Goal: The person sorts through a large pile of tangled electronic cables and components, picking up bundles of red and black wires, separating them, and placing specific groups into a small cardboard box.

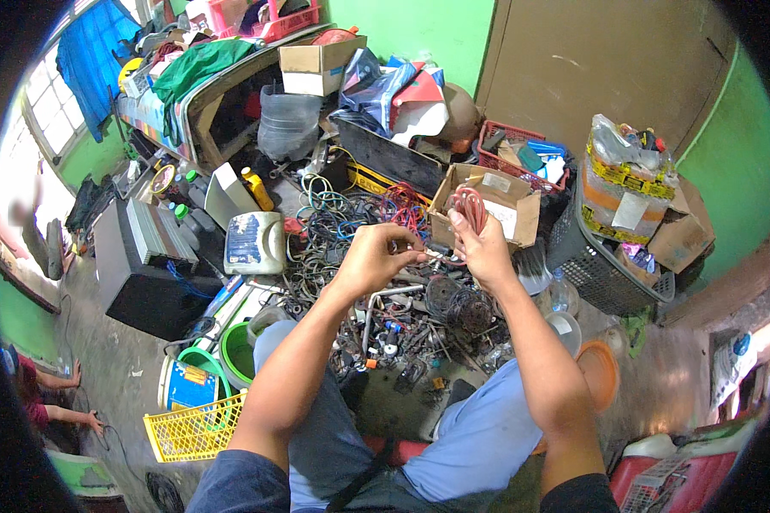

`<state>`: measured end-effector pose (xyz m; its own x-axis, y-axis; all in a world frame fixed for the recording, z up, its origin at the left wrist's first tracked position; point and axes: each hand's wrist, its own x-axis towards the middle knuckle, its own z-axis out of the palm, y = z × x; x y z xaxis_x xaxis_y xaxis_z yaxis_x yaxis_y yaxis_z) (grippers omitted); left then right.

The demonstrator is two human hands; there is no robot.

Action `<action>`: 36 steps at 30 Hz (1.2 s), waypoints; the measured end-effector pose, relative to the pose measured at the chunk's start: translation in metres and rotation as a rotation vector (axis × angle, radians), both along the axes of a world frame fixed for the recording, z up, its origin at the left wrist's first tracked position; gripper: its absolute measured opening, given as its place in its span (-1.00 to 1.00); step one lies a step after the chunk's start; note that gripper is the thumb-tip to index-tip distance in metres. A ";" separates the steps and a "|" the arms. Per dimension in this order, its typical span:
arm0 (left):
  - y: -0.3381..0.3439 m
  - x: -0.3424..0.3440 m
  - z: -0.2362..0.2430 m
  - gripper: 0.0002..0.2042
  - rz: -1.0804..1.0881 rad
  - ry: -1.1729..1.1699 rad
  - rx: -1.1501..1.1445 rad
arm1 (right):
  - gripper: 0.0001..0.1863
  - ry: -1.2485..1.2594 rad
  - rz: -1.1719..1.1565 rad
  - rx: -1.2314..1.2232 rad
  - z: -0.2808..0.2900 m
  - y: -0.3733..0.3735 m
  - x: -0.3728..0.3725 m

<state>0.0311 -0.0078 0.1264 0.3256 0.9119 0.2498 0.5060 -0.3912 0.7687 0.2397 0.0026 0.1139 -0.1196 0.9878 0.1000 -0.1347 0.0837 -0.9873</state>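
My right hand is closed around a coiled reddish cable, whose loops stand up above the thumb. To its left, my left hand has its fingers curled into a pinch; whatever sits between the fingertips is too small to make out. Both hands are raised over a heap of tangled cables in black, green, blue and red. Right behind the coil stands an open cardboard box. Below the hands lie loose metal and plastic parts and dark round coils.
A white jerrycan and a black box-shaped unit stand left. On the right is a loaded grey basket. A yellow basket, a green bucket and an orange basin flank my legs. Another person's hands show far left.
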 end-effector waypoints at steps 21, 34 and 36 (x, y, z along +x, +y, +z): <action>0.005 -0.055 0.009 -0.84 0.120 -0.095 0.350 | -0.47 -0.160 0.473 0.041 -0.008 0.007 -0.054; 0.013 -0.101 0.021 -0.90 0.175 -0.212 0.306 | -0.72 -0.056 0.631 -0.146 0.025 -0.006 -0.085; 0.011 -0.111 0.023 -0.85 0.323 -0.287 0.178 | -0.71 0.065 0.624 -0.186 0.026 -0.005 -0.095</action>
